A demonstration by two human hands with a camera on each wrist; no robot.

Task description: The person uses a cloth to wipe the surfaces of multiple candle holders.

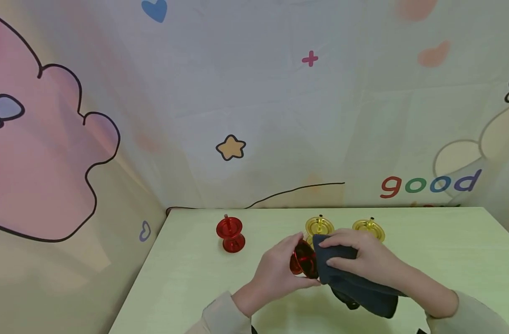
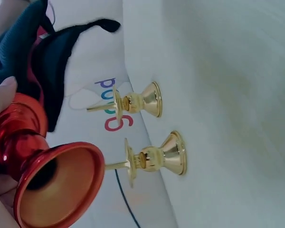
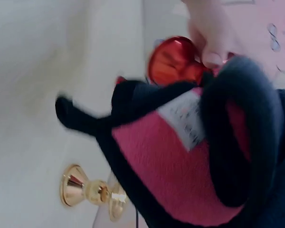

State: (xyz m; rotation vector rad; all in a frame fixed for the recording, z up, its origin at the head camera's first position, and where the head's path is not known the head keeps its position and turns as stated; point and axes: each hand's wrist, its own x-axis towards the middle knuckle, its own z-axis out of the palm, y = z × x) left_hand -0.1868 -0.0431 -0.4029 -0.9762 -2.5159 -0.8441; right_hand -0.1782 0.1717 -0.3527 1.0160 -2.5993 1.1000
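My left hand (image 1: 275, 271) grips a shiny red candle holder (image 1: 296, 265), tilted above the table. The hollow underside of its base shows in the left wrist view, where the candle holder (image 2: 26, 149) lies across my fingers. A dark blue cloth (image 1: 342, 273) hangs from my right hand (image 1: 373, 260), pinched between thumb and fingers against the red holder's end. From the right wrist, the cloth (image 3: 171, 175) shows a pink side, a white label and a dark hanging loop; it hides most of the right hand there.
Another red candle holder (image 1: 232, 236) stands upright at the table's back left. Behind my hands are two gold candle holders, one near the middle (image 1: 319, 226) and one farther right (image 1: 370, 228). A patterned curtain (image 1: 271, 116) hangs along the table's (image 1: 187, 287) back edge.
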